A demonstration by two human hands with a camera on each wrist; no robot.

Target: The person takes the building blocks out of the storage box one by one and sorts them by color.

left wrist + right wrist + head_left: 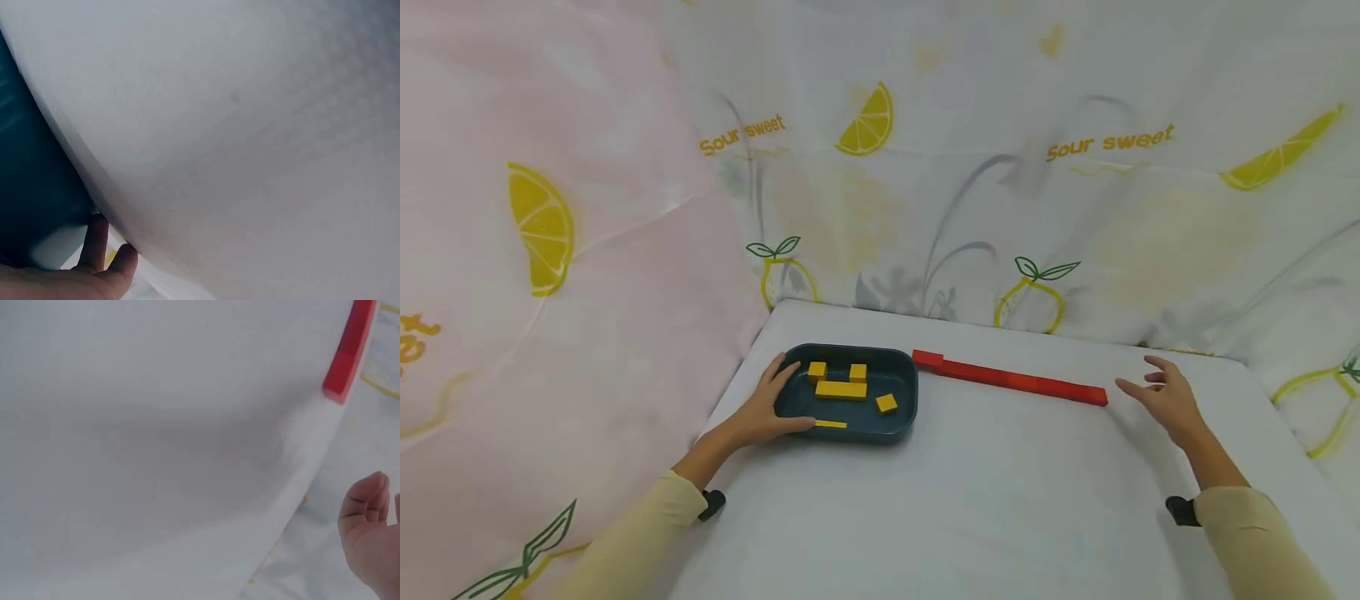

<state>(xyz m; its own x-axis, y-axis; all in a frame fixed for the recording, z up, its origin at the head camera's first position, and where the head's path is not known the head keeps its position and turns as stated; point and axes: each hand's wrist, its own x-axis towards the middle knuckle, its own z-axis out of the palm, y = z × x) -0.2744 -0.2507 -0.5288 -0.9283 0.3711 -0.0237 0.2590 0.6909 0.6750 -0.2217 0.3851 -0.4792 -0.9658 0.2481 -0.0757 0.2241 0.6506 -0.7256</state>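
A dark blue rectangular tray [898,421] stands on the white table with several yellow blocks [841,390] inside, both cubes and longer bars. My left hand [767,408] lies spread at the tray's left end, thumb by the front rim and fingers along the left side. In the left wrist view, two fingertips [97,234] show beside the dark wall. Right of the tray runs a long line of red blocks [1015,381], its left end a little higher. Past its right end, my right hand [1168,404] hovers empty with fingers apart and loosely bent.
A white-covered table [970,500] lies under everything. Behind it hangs a white cloth [962,208] printed with lemons, and a pink cloth [640,275] hangs at the left. Each wrist carries a small black device [1182,510].
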